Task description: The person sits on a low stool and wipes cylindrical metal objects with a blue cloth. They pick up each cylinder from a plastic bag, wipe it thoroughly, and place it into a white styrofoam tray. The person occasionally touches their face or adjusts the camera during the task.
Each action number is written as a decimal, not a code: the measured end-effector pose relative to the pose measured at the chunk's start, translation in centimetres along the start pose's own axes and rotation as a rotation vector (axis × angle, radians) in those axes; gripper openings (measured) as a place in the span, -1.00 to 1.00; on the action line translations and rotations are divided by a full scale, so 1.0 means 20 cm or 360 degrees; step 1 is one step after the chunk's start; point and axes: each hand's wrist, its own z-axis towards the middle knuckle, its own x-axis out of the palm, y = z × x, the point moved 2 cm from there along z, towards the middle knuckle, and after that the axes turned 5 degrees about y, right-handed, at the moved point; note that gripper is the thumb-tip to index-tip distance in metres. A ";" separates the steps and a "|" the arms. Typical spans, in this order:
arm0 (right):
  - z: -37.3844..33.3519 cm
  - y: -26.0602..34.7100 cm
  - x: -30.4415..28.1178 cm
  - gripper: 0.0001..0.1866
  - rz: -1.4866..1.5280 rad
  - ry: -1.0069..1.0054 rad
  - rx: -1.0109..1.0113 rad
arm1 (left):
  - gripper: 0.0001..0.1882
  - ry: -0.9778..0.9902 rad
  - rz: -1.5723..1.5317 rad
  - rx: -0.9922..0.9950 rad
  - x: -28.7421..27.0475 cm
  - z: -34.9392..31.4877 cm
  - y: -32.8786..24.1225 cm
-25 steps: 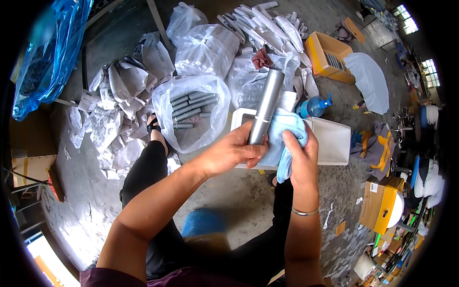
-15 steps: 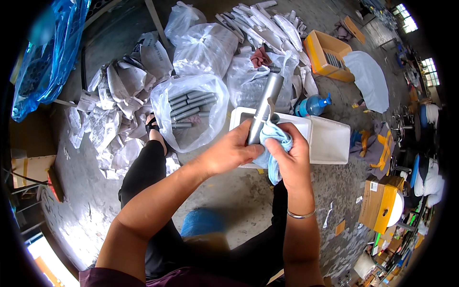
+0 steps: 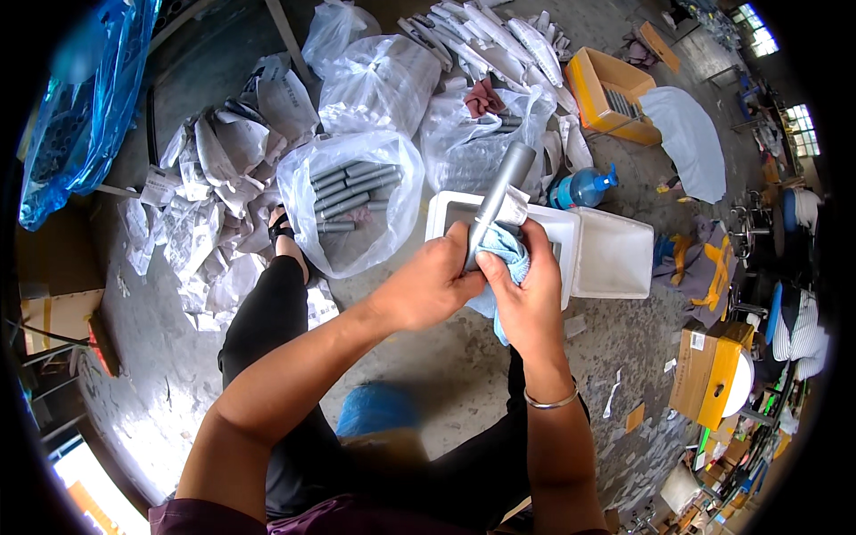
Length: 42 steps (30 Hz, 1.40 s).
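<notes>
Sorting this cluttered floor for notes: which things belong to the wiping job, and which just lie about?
In the job: left hand, right hand, grey metal tube, light blue cloth, bag of grey tubes.

Lying about: blue water bottle, yellow crate, crumpled wrappers.

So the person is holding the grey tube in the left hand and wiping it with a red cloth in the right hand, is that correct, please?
Not quite: the cloth is light blue, not red, as the head view shows. The rest stands: the left hand holds the grey tube, and the right hand presses the cloth around it.
</notes>
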 end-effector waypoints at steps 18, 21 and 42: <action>0.01 0.02 -0.02 -0.76 0.0272 -0.0170 0.0045 | -0.68 0.0177 -0.1063 -0.0060 0.02 0.00 -0.03; 0.04 0.04 -0.05 -0.76 0.0507 -0.0275 -0.0005 | -0.67 0.0335 -0.1409 0.0018 0.04 0.00 -0.03; 0.00 0.07 -0.06 -0.70 -0.0587 -0.0116 -0.0377 | -0.67 -0.0092 0.0140 -0.0104 0.04 0.03 0.00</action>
